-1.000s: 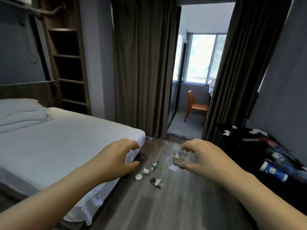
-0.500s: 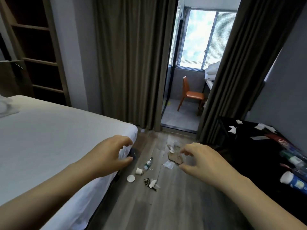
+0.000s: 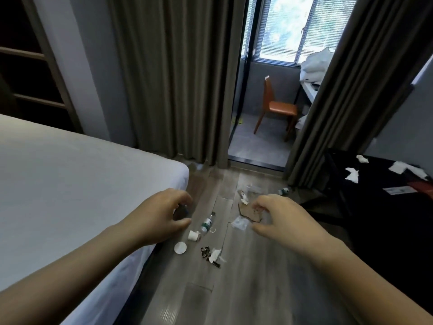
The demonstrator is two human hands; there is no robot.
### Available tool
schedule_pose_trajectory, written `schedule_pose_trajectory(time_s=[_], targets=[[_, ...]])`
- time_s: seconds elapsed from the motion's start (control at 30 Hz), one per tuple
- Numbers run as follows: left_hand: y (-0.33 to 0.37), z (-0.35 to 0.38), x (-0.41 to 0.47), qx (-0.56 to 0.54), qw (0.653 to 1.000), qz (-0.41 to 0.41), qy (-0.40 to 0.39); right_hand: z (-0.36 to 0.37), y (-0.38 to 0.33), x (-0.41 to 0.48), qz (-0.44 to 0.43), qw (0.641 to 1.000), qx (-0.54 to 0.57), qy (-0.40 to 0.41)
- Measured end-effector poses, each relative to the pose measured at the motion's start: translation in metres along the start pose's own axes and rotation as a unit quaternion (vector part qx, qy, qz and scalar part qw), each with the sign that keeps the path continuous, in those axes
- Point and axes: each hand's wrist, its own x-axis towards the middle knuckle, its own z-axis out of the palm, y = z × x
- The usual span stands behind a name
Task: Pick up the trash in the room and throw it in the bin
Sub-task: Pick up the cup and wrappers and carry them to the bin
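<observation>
On floor (image 3: 246, 289): 1 paper cup (image 3: 193, 235) | 1 lid (image 3: 180, 247) | 1 cardboard piece (image 3: 248, 211)

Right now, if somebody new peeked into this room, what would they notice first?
Probably the litter on the wooden floor between the white bed and the black table: a plastic bottle, a paper cup and a piece of cardboard. Next, the orange chair past the curtains, under the bright window. White crumpled tissues on the black table stand out too.
</observation>
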Motion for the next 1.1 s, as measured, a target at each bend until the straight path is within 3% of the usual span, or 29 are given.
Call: schedule_pose_trajectory(time_s=[0.27,0.73,1.1], targets=[[-0.033,0.036,0.109,-0.025,0.998,-0.052,-0.027,0.030,0.060,0.122,-0.019,0.997,0.015,-0.079],[-0.176,0.100,0.262,-0.058,0.987,-0.094,-0.114,0.134,0.071,0.301,0.045,0.981,0.018,-0.189],[-0.253,0.202,0.323,-0.095,0.972,-0.137,-0.166,0.231,0.104,0.377,0.087,0.968,0.058,-0.229]])
